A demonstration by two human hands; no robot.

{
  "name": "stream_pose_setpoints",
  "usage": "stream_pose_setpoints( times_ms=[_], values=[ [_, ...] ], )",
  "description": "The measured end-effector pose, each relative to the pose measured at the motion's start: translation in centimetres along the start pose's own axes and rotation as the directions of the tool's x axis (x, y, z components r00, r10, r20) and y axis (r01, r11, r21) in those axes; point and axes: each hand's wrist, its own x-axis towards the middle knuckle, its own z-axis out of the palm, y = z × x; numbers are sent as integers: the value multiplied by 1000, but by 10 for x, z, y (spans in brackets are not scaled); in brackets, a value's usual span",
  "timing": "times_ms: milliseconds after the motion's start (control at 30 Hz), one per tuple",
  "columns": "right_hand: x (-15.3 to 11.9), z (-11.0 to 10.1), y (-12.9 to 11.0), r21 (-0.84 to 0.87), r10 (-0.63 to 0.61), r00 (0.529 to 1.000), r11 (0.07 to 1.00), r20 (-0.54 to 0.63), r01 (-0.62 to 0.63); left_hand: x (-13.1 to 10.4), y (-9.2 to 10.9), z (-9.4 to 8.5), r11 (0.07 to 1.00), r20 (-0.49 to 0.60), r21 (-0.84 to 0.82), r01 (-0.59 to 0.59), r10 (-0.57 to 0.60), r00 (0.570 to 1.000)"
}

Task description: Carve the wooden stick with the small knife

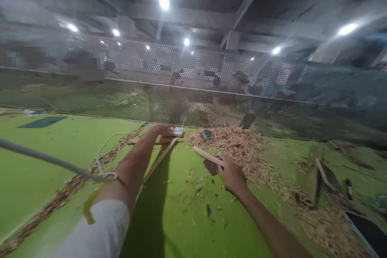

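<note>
My right hand (231, 173) is closed around one end of a pale, smooth wooden stick (208, 156), which points up and to the left over the green tabletop (193, 213). A dark scrap (211, 167) lies under the stick near my fingers. Stretched forward, my left hand (164, 129) is at a small white object (177, 132) close to the mesh screen; its fingers are hidden, so I cannot tell whether it grips it. Just below that hand are a short piece of wood (165, 140) and a long thin wooden strip (160, 160).
A perforated screen (196, 88) runs along the back, with people behind it. Wood shavings (242, 141) are heaped ahead of my right hand. A grey cable (51, 159) crosses at left. At right are wooden pieces (316, 177), a marker (348, 188) and a phone (369, 229).
</note>
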Motion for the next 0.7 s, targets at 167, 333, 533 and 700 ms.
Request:
stream_pose_setpoints(
  times_ms=[167,333,533,700],
  values=[
    [2,4,3,47,-9,1000,999,-8,9,-17,6,-1,990,-63,85,114,-109,992],
    [7,6,4,57,7,1000,998,17,-8,-57,10,-18,957,-181,161,240,-211,961],
    [11,2,3,19,20,999,1000,38,-21,-165,-5,-70,882,-387,60,467,-411,825],
    [15,0,1,-7,44,998,999,41,-44,-295,-15,-63,758,-299,-104,644,-642,706]
  ],
)
